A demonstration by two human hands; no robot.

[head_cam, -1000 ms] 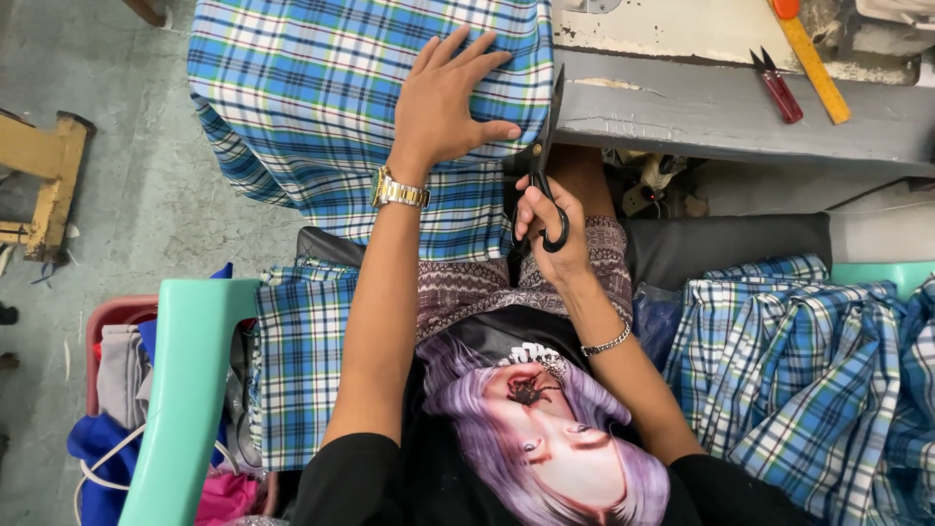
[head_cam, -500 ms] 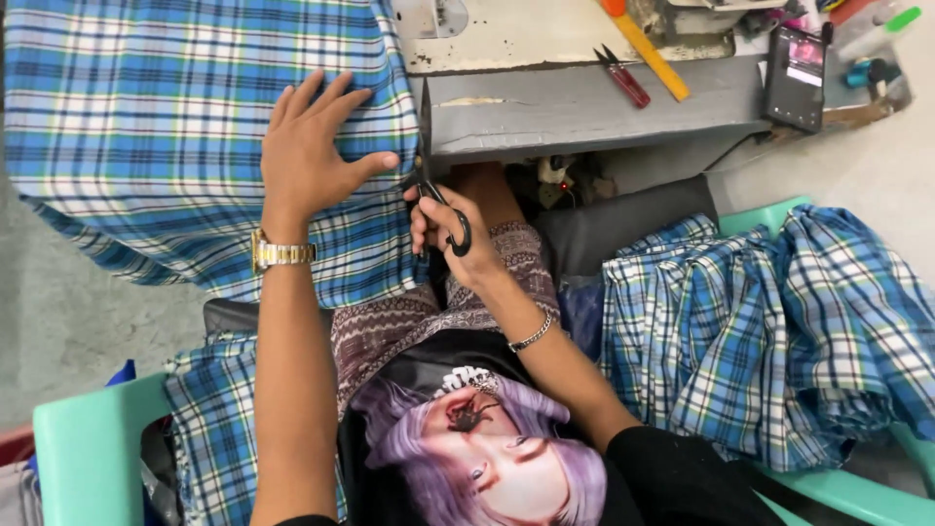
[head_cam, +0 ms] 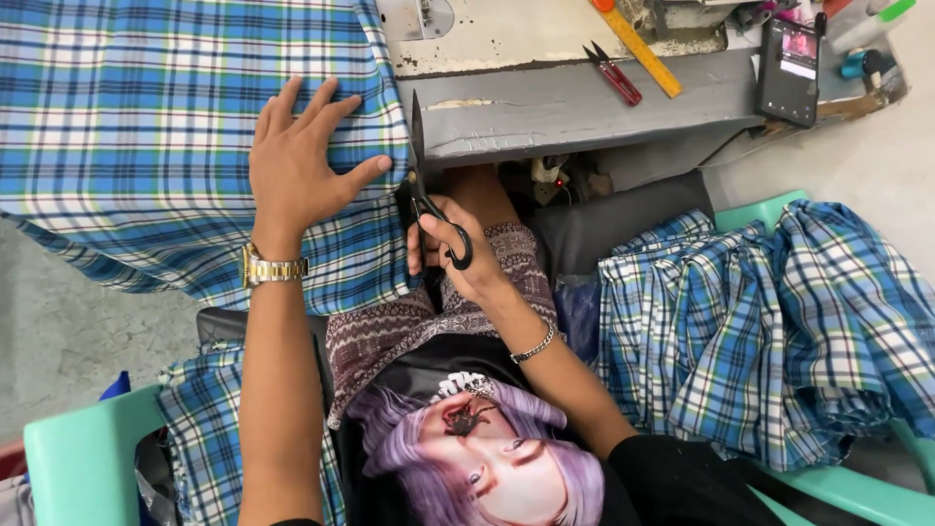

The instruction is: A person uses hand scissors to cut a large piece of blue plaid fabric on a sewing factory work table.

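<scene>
Where the blue plaid cloth (head_cam: 146, 127) hangs over the left end of the grey counter (head_cam: 584, 102), its right edge is met by the black scissors (head_cam: 429, 190), whose blades point up along that edge toward the counter's front. The cloth is spread wide and flat across the upper left of the view, and its lower part drapes down toward the lap. On the counter a red-handled thread snip (head_cam: 614, 76), a yellow ruler (head_cam: 638, 47) and a dark phone (head_cam: 791, 70) are laid near one another, well apart from the scissors. A heap of the same plaid fabric (head_cam: 769, 331) is piled on a green plastic chair (head_cam: 847, 487) to the right, and a second green chair (head_cam: 83, 463) is seen at the lower left. Below lies a pale concrete floor (head_cam: 78, 341).

The left hand (head_cam: 297, 170) is pressed flat on the cloth with fingers spread, thumb stretched toward the scissors; nothing is gripped by it. A gold watch (head_cam: 273, 268) is worn on that wrist. The right hand (head_cam: 463, 253) is closed around the scissor handles, its grip tight through the loops, wrist bent upward from the lap.
</scene>
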